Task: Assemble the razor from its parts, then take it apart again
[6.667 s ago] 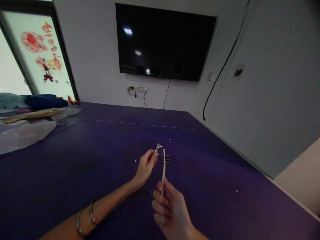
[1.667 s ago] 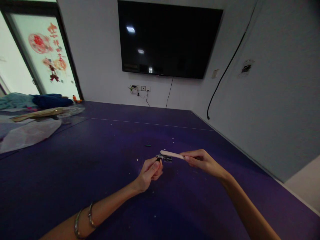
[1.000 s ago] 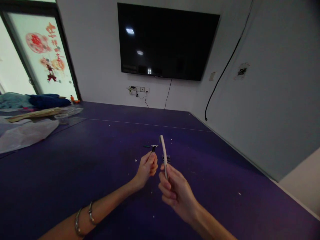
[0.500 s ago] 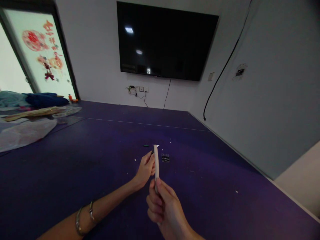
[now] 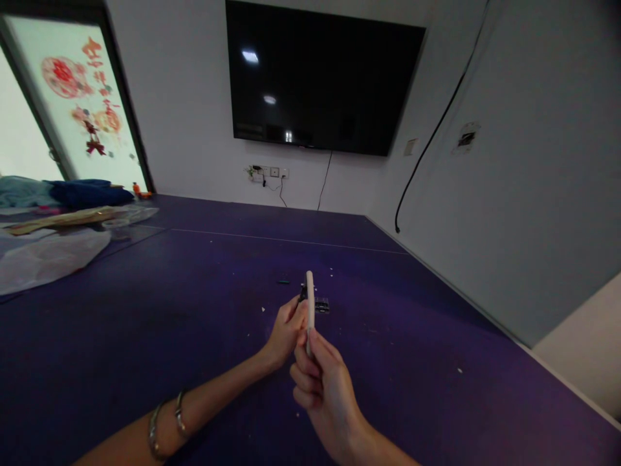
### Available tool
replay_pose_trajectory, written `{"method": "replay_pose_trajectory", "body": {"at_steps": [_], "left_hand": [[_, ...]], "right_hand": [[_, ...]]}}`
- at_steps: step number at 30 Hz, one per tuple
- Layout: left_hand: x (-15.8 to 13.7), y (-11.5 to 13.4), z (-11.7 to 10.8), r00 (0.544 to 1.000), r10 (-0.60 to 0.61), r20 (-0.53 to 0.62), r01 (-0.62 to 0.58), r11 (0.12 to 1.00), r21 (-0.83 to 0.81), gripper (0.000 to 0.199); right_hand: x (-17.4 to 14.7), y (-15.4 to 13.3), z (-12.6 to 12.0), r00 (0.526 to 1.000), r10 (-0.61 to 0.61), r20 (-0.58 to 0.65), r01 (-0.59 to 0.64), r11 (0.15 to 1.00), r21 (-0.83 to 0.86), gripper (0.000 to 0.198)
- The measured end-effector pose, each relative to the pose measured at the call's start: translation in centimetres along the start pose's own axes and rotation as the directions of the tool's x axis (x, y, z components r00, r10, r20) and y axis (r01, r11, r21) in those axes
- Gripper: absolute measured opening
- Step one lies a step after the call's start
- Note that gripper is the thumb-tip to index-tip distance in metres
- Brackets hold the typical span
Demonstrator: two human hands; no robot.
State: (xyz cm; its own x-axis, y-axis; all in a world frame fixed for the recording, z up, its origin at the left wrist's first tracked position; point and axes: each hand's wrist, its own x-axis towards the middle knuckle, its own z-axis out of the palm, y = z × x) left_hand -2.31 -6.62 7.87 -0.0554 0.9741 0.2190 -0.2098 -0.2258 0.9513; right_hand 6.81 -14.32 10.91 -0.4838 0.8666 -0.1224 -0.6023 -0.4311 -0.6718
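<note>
My right hand [image 5: 324, 382] pinches the lower end of a thin, slightly curved white piece [image 5: 310, 301], which stands upright and is seen edge-on; its kind does not show. Just beyond it, my left hand [image 5: 287, 330] is closed, with a small dark object [image 5: 303, 292] jutting from the top of the fingers. The white piece hides part of the left fingers and of that dark object. Behind the hands, a small clear case with dark contents [image 5: 322, 305] lies on the purple surface [image 5: 218, 304]. A short dark green stick [image 5: 283, 281] lies to its left.
Small white scraps [image 5: 460, 371] are scattered over the surface. Plastic bags [image 5: 58, 255] and folded blue cloth [image 5: 90, 193] lie at the left. A black cable [image 5: 431, 133] hangs along the right wall. A television [image 5: 325, 77] is mounted on the far wall.
The white piece and my right hand have moved slightly up and to the right. My left hand has shifted a little right with them, and the white piece now overlaps the clear case's left edge.
</note>
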Motion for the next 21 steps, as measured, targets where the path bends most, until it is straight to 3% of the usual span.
{"method": "replay_pose_trajectory", "body": {"at_steps": [5, 10, 15, 19, 21], "left_hand": [[0.1, -0.5, 0.1, 0.996, -0.079, 0.028, 0.082, 0.989, -0.121, 0.035], [0.2, 0.0, 0.2, 1.0, -0.016, -0.009, 0.016, 0.998, -0.053, 0.036], [0.4, -0.1, -0.1, 0.994, -0.113, 0.007, 0.113, 0.987, -0.116, 0.037], [0.5, -0.6, -0.3, 0.998, -0.059, -0.005, 0.058, 0.994, -0.093, 0.035], [0.6, -0.8, -0.4, 0.996, -0.094, 0.0, 0.094, 0.991, -0.096, 0.035]], "right_hand": [[-0.1, 0.0, 0.1, 0.998, 0.059, -0.018, -0.059, 0.998, 0.012, 0.038], [-0.1, -0.3, 0.3, 0.999, 0.001, -0.034, 0.0, 1.0, 0.017, 0.035], [-0.1, 1.0, -0.1, 0.995, 0.092, -0.03, -0.092, 0.996, 0.012, 0.04], [0.3, 0.8, 0.0, 0.999, 0.005, -0.038, -0.004, 1.0, 0.018, 0.036], [0.4, 0.7, 0.1, 0.999, 0.011, -0.045, -0.01, 1.0, 0.02, 0.037]]}}
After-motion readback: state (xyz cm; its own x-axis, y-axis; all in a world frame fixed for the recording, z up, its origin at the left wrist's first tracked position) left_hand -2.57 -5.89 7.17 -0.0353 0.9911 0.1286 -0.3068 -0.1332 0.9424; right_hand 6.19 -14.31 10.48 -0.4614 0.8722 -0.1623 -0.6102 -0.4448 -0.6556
